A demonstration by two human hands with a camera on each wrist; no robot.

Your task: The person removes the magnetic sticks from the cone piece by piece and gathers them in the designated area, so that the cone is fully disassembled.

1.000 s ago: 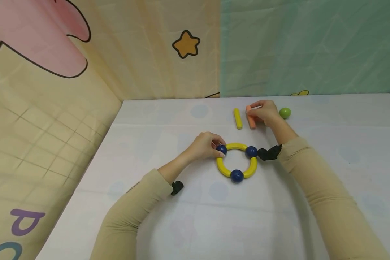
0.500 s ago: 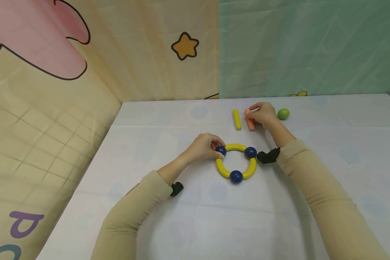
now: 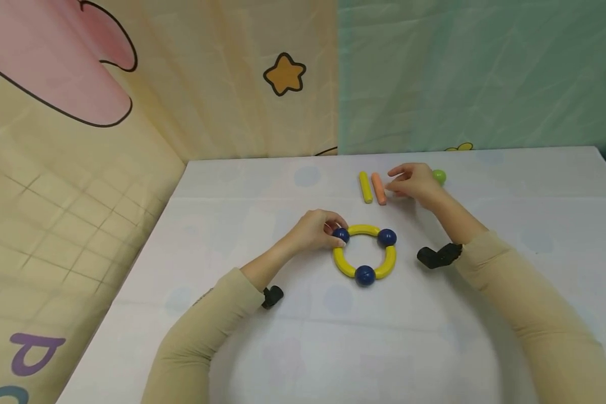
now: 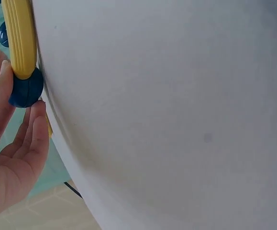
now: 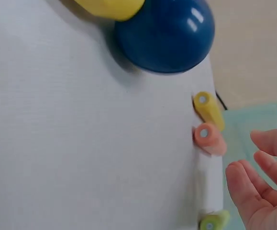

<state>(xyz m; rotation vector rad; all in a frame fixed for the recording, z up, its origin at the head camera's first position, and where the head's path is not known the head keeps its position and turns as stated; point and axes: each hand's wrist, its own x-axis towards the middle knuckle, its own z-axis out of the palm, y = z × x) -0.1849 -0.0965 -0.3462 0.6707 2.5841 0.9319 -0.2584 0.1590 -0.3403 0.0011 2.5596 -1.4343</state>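
Yellow curved bars (image 3: 364, 229) and glossy dark-blue balls (image 3: 365, 275), three of each, alternate in a closed ring on the white worktop (image 3: 283, 353), in front of the person. One ball faces the person; the other two are at the far left and far right. Hands are well apart. Left hand (image 3: 315, 230) pinches the far-left ball, thumb on one side, fingers on the other; can't tell if that side is lifted. Right hand (image 3: 415, 182) holds nothing: thumb and fingers parted, just beside a salmon-orange straight rod (image 3: 379, 188), with a gap visible in the right wrist view. Yellow straight rod (image 3: 366, 187) lies just left of the salmon one, roughly parallel, slight gap. Both sit beyond the ring, near the worktop's far edge. Pale round discs show on their near ends. Small bright-green ball (image 3: 439, 177) is right of the rods, partly hidden behind the right hand. Beige sleeves (image 3: 202, 336) on both arms, black wrist cameras (image 3: 438, 256) below the cuffs. Printed fabric backdrop (image 3: 459, 73) behind.
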